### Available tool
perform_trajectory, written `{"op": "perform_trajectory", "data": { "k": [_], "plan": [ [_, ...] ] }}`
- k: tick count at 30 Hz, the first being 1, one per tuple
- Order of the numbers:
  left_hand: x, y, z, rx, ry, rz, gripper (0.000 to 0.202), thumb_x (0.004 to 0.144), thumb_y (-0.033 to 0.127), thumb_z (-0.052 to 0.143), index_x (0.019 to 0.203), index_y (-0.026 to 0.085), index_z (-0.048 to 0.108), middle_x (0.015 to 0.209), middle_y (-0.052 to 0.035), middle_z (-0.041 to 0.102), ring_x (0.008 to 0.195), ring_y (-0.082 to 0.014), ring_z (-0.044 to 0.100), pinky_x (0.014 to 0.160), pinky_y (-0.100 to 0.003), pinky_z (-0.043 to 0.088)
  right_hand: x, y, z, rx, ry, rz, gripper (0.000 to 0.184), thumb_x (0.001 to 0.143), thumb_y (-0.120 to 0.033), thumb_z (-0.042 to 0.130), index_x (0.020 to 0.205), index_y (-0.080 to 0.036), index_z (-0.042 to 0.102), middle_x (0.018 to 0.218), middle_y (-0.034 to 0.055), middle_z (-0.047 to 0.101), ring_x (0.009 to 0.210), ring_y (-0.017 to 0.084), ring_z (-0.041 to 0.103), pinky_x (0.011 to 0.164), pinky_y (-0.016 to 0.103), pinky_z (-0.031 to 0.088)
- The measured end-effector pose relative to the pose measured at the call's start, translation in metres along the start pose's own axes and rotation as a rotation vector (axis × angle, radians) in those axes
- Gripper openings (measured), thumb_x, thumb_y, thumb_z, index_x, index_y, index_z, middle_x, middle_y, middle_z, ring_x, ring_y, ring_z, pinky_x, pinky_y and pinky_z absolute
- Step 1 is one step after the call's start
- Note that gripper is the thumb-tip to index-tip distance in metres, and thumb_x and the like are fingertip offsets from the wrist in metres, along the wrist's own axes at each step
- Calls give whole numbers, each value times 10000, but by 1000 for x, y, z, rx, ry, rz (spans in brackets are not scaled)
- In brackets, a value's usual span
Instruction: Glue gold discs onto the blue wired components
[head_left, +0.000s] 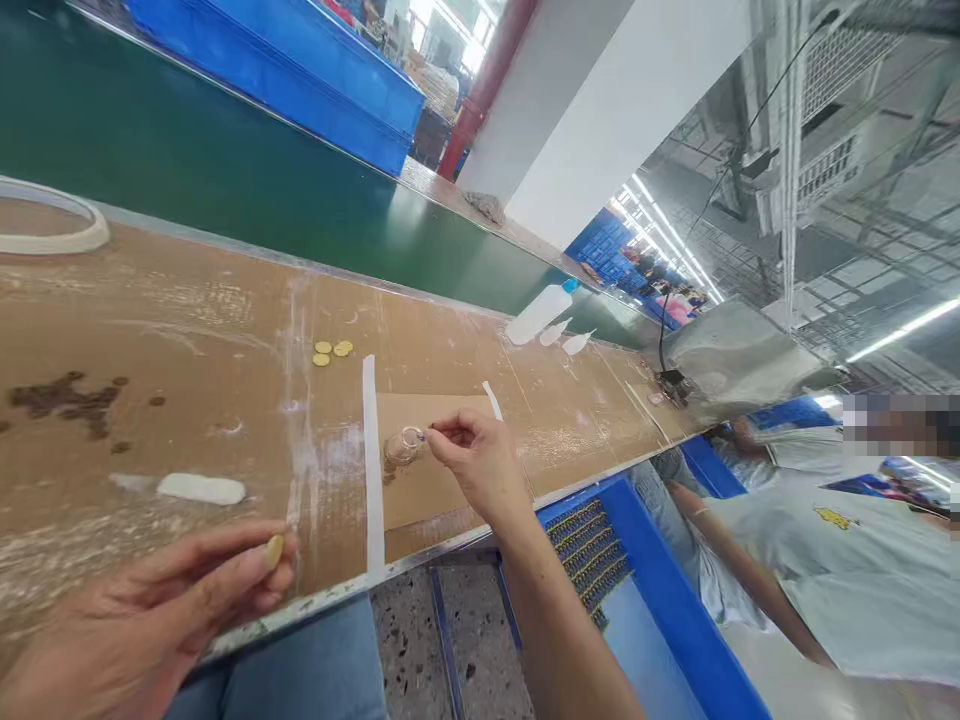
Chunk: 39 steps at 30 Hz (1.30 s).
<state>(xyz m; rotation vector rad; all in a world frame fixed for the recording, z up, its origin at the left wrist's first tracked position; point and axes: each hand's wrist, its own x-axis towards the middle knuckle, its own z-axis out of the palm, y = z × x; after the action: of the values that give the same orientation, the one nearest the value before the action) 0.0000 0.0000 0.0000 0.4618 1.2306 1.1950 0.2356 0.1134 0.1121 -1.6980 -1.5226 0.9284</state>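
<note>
My left hand rests at the near edge of the cardboard-covered bench, fingers pinched on a small gold disc. My right hand reaches over a loose cardboard sheet and pinches something small and silvery against a clear ring-shaped part. Three more gold discs lie farther back on the bench.
White strips and a white smear lie on the bench. White squeeze bottles lie at the far right beside a green conveyor belt. A blue bin sits below. Another person sits at right.
</note>
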Motion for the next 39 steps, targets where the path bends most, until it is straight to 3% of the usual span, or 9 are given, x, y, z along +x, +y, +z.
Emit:
{"op": "perform_trajectory", "data": {
  "k": [5, 10, 19, 25, 39],
  "plan": [
    [4, 4, 4, -26, -19, 21, 520, 492, 406, 1011, 944, 286, 782, 987, -44, 760, 792, -218, 717, 707, -249, 657, -1, -4, 3, -11, -14, 1, 53, 771, -174, 735, 778, -131, 705, 729, -14, 669, 679, 86, 580, 662, 225, 426],
    [2, 11, 5, -28, -19, 38, 489, 500, 467, 998, 893, 258, 796, 926, -75, 753, 727, -204, 691, 649, -227, 643, 0, -1, 4, -34, -7, -14, 43, 770, -174, 730, 776, -139, 704, 731, -5, 683, 686, 96, 592, 671, 228, 431],
    [-1, 15, 10, -41, 41, 32, 539, 417, 469, 1019, 844, 231, 793, 889, -85, 759, 703, -196, 693, 638, -192, 627, 0, -3, 2, -78, -16, -31, 55, 789, -184, 730, 785, -141, 696, 755, 4, 702, 695, 100, 622, 674, 222, 440],
    [-2, 15, 10, -15, -3, 11, 513, 473, 457, 1011, 889, 255, 788, 919, -60, 759, 749, -197, 701, 681, -207, 636, -1, -3, 2, -124, -19, -48, 60, 799, -182, 727, 791, -137, 688, 761, 1, 690, 700, 99, 605, 697, 238, 443],
    [-3, 14, 9, 20, 24, 48, 525, 444, 483, 1008, 863, 255, 788, 900, -77, 758, 722, -219, 708, 658, -227, 644, -1, -7, 0, -178, -8, -98, 40, 787, -141, 735, 773, -141, 697, 737, -18, 659, 680, 84, 572, 677, 231, 418]
  ]
}}
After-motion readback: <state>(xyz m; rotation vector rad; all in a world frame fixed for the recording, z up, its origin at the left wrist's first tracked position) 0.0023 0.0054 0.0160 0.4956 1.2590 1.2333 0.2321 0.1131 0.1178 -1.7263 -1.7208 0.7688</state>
